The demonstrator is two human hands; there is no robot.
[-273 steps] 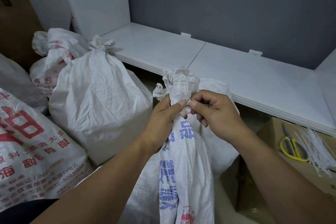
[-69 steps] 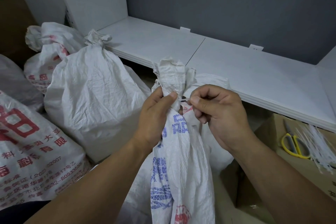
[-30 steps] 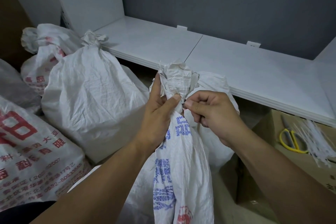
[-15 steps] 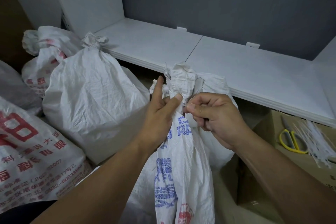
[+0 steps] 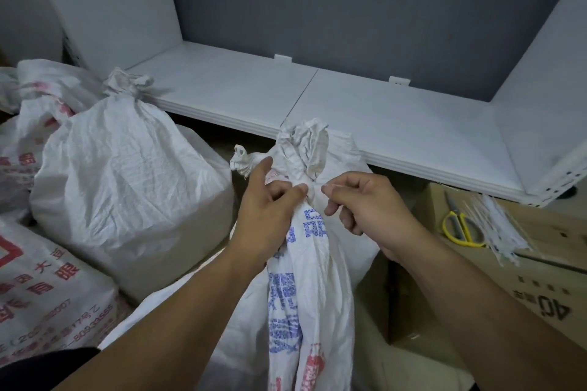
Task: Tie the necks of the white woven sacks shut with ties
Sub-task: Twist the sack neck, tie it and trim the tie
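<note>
A white woven sack (image 5: 305, 279) with blue and red print stands in front of me, its neck bunched into a crumpled tuft (image 5: 306, 143). My left hand (image 5: 270, 206) grips the neck just below the tuft, thumb and fingers curled round it. My right hand (image 5: 359, 200) is at the neck's right side and pinches the thin white tie (image 5: 330, 186) between thumb and forefinger. The tie's loop round the neck is mostly hidden by my fingers.
A tied white sack (image 5: 127, 174) stands to the left, more printed sacks (image 5: 41, 289) behind and beside it. A low white shelf (image 5: 365, 111) runs along the grey wall. On a cardboard box (image 5: 540, 279) at right lie yellow scissors (image 5: 460, 225) and a bundle of white ties (image 5: 498, 225).
My right hand has drawn a little to the right, away from the neck, with the tie end pinched. My left hand's thumb has come down onto the neck. The view has shifted slightly.
</note>
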